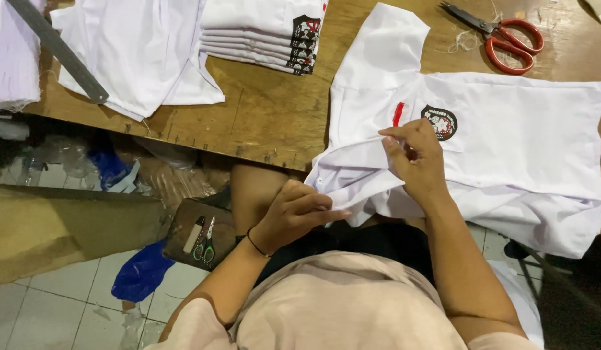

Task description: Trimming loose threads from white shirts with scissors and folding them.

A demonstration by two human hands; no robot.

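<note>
Left hand [294,214] fingers pinch white shirt [508,142] hem at worktop [274,110] edge; right hand [414,159] fingers grip placket fold; risk: overhanging shirt slides floorward if grip loosens.

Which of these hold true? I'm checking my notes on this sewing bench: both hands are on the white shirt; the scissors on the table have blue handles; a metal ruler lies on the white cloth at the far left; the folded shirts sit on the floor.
1. Both the left hand and right hand touch the white shirt: true.
2. The scissors have blue handles: false, red.
3. A metal ruler lies on white cloth: true.
4. The folded shirts sit on the floor: false, they are stacked on the wooden table.
</note>
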